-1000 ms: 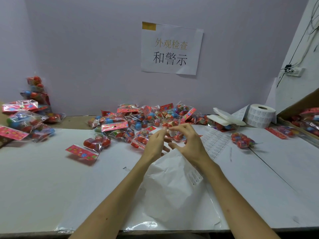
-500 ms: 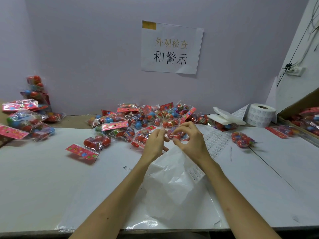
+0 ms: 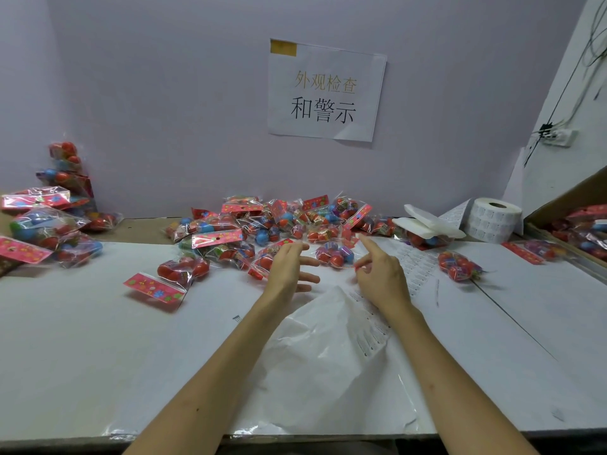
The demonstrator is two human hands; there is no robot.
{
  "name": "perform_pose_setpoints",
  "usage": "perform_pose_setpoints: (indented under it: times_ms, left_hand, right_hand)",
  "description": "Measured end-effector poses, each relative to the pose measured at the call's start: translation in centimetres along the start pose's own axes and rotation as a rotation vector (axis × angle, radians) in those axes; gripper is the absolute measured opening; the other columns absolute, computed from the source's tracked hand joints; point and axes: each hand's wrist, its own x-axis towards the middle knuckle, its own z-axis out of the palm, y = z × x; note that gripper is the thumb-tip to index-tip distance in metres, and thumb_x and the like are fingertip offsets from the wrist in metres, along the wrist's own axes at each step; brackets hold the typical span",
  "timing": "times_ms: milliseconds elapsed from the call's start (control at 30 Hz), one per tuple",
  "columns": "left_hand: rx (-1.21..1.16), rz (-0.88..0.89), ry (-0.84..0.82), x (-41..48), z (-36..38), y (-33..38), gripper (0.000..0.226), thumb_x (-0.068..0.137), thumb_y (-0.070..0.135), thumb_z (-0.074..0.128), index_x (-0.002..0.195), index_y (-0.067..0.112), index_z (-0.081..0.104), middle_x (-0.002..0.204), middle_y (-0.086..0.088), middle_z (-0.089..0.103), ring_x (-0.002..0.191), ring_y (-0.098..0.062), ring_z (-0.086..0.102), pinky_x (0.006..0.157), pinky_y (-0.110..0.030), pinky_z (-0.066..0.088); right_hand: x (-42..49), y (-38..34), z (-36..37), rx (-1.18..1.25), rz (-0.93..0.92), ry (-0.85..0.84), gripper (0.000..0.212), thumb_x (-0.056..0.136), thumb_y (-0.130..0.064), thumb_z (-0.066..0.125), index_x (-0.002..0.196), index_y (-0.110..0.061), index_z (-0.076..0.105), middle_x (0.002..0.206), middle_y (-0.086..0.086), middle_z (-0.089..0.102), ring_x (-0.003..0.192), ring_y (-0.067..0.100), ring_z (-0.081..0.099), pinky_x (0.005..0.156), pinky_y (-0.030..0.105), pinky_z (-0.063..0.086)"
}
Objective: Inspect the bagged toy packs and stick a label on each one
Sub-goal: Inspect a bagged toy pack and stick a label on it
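1. Clearly two bare hands are out over the white desk (image 3: 98, 339): the left hand (image 3: 285, 267) and the right hand (image 3: 382, 277), with both forearms reaching in from the near edge.
2. One clear plastic toy pack of red and blue balls (image 3: 335, 254) lies flat on the desk between them. A second lone pack (image 3: 460, 266) sits well off to the right, and a third with a pink header card (image 3: 167, 277) lies to the left. The central heap of packs (image 3: 262, 224) behind is too tangled to count.
3. I count one roll of white labels (image 3: 492, 221) at the back right, one flat strip of labels (image 3: 414, 267) under the right hand, one crumpled white backing sheet (image 3: 328, 349) between the forearms and one paper sign (image 3: 325, 90) on the wall.
4. The left hand is held palm inward with its fingers (image 3: 303, 247) straight and spread, gripping nothing.
5. The right hand has its index finger pointing away and up. Its other fingers are loosely curled, and I can see nothing held in them.
6. The toy pack lies just beyond both sets of fingertips, nearest the left ones. I cannot tell whether they touch it.
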Motion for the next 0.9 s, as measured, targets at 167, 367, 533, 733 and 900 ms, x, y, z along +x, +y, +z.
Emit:
perform_pose_setpoints:
  times_ms: [167, 367, 533, 733, 900]
  left_hand:
    - [-0.053, 0.012, -0.003, -0.3, -0.2, 0.3, 0.026, 0.109, 0.028, 0.039, 0.118, 0.012, 0.057, 0.101, -0.011, 0.069, 0.071, -0.022, 0.065, 0.062, -0.028, 0.052]
    - [-0.028, 0.208, 0.002, -0.5, -0.7, 0.5, 0.018, 0.099, 0.029, 0.063, 0.111, 0.016, 0.067, 0.105, -0.003, 0.072, 0.095, -0.02, 0.069, 0.076, -0.027, 0.056]
    - [0.332, 0.317, -0.036, -0.7, -0.1, -0.4, 0.061, 0.081, 0.034, 0.084, 0.136, 0.023, 0.058, 0.139, 0.003, 0.058, 0.127, -0.017, 0.052, 0.103, -0.034, 0.044]
    - [0.595, 0.286, -0.075, -0.5, -0.1, -0.9, 0.055, 0.083, 0.027, 0.083, 0.134, 0.017, 0.062, 0.132, -0.003, 0.065, 0.117, -0.019, 0.062, 0.098, -0.032, 0.052]
    - [0.312, 0.218, -0.015, -0.3, -0.4, -1.0, 0.028, 0.091, 0.018, 0.074, 0.116, 0.005, 0.072, 0.102, -0.01, 0.076, 0.093, -0.024, 0.073, 0.08, -0.029, 0.059]
  right_hand:
    - [-0.3, -0.8, -0.5, 0.149, 0.013, 0.162, 0.053, 0.093, -0.004, 0.068, 0.143, -0.018, 0.057, 0.099, 0.007, 0.074, 0.081, 0.013, 0.063, 0.085, 0.036, 0.061]
    - [-0.7, -2.4, -1.4, 0.291, -0.175, 0.4, 0.045, 0.091, 0.002, 0.067, 0.134, -0.011, 0.063, 0.099, 0.006, 0.076, 0.085, 0.009, 0.067, 0.079, 0.024, 0.057]
    - [-1.0, -3.5, -1.5, 0.331, -0.298, 0.425, 0.051, 0.089, 0.001, 0.072, 0.136, -0.014, 0.061, 0.106, 0.004, 0.075, 0.093, 0.007, 0.066, 0.084, 0.01, 0.049]
    - [-1.2, -3.8, -1.2, 0.373, -0.351, 0.401, 0.058, 0.086, 0.001, 0.075, 0.139, -0.016, 0.058, 0.106, -0.005, 0.071, 0.09, -0.007, 0.062, 0.079, -0.006, 0.041]
    - [-1.1, -4.3, -1.5, 0.426, -0.401, 0.369, 0.074, 0.088, -0.003, 0.073, 0.15, -0.027, 0.04, 0.148, -0.007, 0.051, 0.133, 0.01, 0.054, 0.102, 0.029, 0.053]
